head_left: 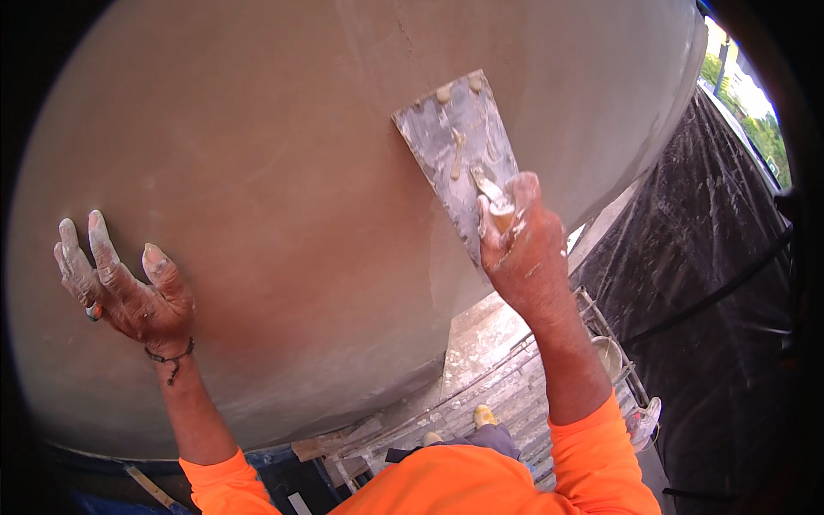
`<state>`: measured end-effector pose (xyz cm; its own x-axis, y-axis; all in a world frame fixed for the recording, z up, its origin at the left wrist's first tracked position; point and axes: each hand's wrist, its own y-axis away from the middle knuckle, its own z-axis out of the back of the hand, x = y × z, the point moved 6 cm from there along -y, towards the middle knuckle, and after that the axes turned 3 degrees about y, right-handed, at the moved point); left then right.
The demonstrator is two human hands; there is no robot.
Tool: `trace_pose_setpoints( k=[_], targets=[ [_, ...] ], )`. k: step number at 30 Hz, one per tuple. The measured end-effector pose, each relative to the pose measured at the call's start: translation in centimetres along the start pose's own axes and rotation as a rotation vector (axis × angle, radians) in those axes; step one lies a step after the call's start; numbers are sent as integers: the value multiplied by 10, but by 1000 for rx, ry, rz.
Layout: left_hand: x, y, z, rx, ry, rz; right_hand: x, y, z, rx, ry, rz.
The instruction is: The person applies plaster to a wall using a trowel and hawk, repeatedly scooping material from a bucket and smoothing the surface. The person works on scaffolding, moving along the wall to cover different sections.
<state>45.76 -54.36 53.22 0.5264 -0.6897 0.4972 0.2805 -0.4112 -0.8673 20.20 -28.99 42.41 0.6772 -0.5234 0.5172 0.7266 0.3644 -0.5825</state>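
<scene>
A plastering trowel [455, 142] with a flat, smeared metal blade lies against the wall, its long side slanting from upper left to lower right. My right hand [528, 245] is wrapped round its handle, and wet plaster clings to the blade and my fingers. Off to the left, my left hand [129, 287] has its fingers spread and holds nothing; it is at the wall surface, though contact is hard to tell. Plaster dust whitens its fingertips, with a ring on one finger and a dark cord at the wrist. The smooth grey-brown plastered wall [283, 189] fills most of the view.
Below me is a slatted scaffold platform [489, 429] spattered with plaster, my shoe [484, 416] on it. A metal rail and a pale bucket [608, 356] stand at its right edge. Black plastic sheeting [687, 257] hangs on the right, with greenery beyond.
</scene>
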Motion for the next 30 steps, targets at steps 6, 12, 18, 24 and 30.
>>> trace_pose_setpoints(
  k=[6, 12, 18, 24, 30],
  targets=[
    [-2, 2, -2, 42, -65, -32, -60, 58, -79, 24, -96, -100],
    [-6, 6, -5, 21, -59, -65, -118, 117, -162, -14, -165, -184],
    [-9, 5, -2, 14, -68, -67, -160, 177, -218, -139, -200, -145],
    [-11, 1, -1, -3, -66, -68, -161, 203, -191, -121, -200, -165],
    [-10, 5, -2, 11, -62, -62, -133, 137, -169, -114, -255, -94]
  ],
)
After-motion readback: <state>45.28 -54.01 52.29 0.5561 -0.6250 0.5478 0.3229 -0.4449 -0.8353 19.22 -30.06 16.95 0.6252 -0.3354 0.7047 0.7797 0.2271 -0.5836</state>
